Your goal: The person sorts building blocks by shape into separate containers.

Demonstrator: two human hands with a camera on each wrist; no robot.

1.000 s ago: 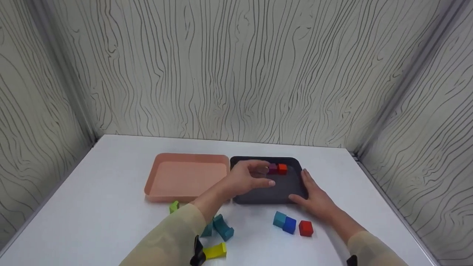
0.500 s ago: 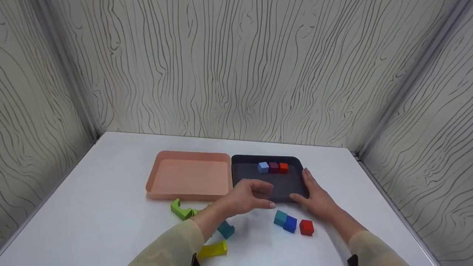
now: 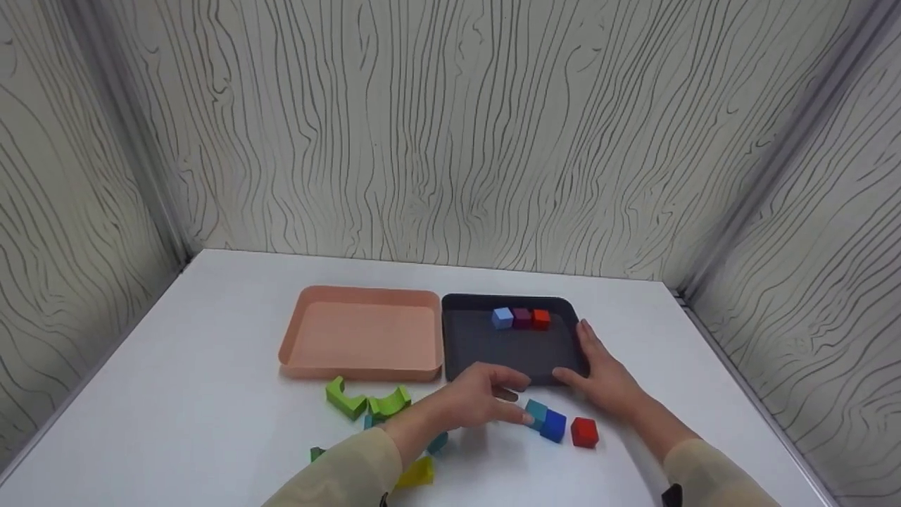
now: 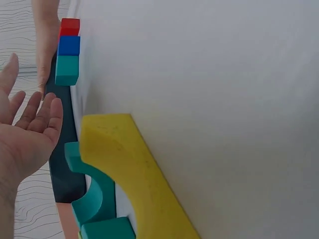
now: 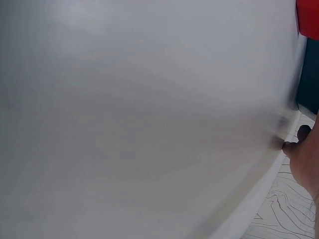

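Note:
My left hand [image 3: 501, 403] hovers just in front of the black tray [image 3: 479, 345], fingers relaxed and holding nothing. Its fingertips are close beside a teal cube [image 3: 536, 412]. In the left wrist view the palm [image 4: 27, 129] is spread, a little apart from the teal cube [image 4: 66, 69]. A blue cube [image 3: 554, 424] and a red cube [image 3: 583, 432] lie in a row with the teal one. My right hand [image 3: 597, 372] lies flat against the tray's front right corner. In the tray stand a light blue cube [image 3: 502, 317], a purple cube [image 3: 521, 317] and an orange-red cube [image 3: 540, 318].
A pink tray [image 3: 362, 331] touches the black tray's left side. Two green arch blocks [image 3: 345, 399] lie in front of it. A yellow arch [image 4: 129, 169] and teal arch pieces [image 4: 92, 194] lie under my left forearm. Walls close in the table on three sides.
My left hand has drawn back out of the black tray, leaving the light blue cube beside the purple one, and come down near the teal cube. The right hand has stayed put.

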